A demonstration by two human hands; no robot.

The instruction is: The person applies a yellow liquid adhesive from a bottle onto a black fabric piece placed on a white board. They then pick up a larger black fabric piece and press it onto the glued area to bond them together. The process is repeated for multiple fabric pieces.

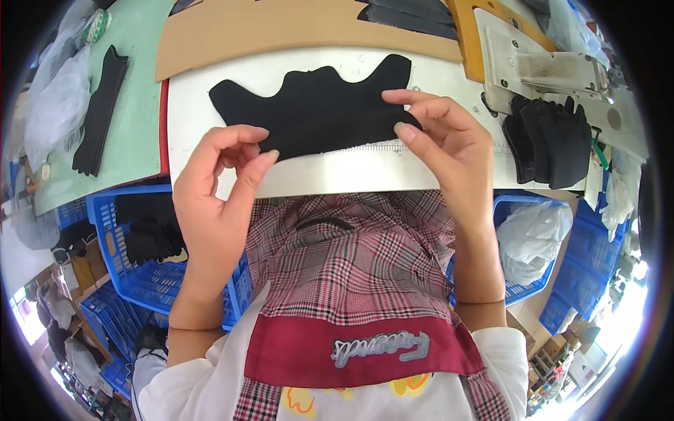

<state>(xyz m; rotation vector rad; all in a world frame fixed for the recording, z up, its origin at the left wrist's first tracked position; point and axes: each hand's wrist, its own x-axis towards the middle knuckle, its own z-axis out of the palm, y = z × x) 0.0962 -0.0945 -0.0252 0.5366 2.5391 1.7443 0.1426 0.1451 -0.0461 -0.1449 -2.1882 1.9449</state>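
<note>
A black cut fabric piece [319, 112] with a wavy, scalloped far edge lies across the white work table [309, 175]. Its near edge is lifted between my two hands. My left hand [217, 165] is closed on the near left corner, pinching it between thumb and fingers. At the near right corner, my right hand [449, 133] has the cloth between thumb and fingertips. Part of a ruler scale [382, 147] shows on the table just under the near edge.
A brown cardboard sheet [281, 42] lies along the far side. Stacked black glove-shaped pieces [551, 140] sit at the right beside a sewing machine [554, 74]. More black cloth [102, 112] lies on a green table [137, 77] at left. Blue baskets [140, 281] stand below both sides.
</note>
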